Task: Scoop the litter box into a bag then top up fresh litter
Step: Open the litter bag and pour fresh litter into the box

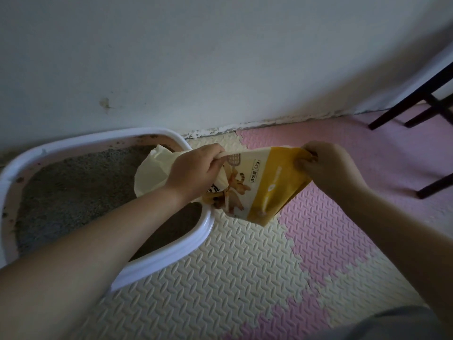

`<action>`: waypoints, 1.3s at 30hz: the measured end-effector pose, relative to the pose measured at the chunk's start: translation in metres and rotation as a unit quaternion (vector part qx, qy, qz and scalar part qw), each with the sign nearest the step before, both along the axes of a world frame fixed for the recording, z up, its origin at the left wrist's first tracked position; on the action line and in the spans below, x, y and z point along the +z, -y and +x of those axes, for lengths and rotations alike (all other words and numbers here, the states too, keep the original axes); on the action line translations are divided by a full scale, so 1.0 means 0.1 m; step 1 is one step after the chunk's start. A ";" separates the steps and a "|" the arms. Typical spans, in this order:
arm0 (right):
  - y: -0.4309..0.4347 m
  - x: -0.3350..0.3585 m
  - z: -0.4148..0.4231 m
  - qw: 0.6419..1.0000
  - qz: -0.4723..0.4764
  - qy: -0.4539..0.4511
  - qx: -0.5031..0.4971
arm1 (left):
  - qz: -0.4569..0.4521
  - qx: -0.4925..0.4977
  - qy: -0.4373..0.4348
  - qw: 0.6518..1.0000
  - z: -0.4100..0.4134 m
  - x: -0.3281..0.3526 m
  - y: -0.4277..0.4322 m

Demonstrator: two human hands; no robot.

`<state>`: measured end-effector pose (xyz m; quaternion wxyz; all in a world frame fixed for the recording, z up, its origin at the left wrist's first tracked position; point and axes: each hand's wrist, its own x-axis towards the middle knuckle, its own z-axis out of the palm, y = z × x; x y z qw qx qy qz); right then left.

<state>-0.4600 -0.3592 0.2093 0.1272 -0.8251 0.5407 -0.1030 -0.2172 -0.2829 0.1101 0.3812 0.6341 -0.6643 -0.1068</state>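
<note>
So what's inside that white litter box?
Grey litter fills the litter box, dark specks dotting its pink inner wall. The litter bag and the left hand hide the part beneath them.

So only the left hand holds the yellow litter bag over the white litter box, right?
Not quite: in the head view both hands hold it. The left hand grips the litter bag midway and the right hand pinches its yellow end, over the litter box.

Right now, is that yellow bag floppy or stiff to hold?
Probably floppy: the bag bunches where the left hand grips it. It looks fairly light, since the right hand lifts its end with only a pinch.
</note>
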 end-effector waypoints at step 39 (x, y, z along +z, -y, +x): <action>-0.44 0.35 0.59 0.933 -0.204 0.282 0.090 | -0.074 0.117 -0.164 0.977 -0.14 0.10 -0.15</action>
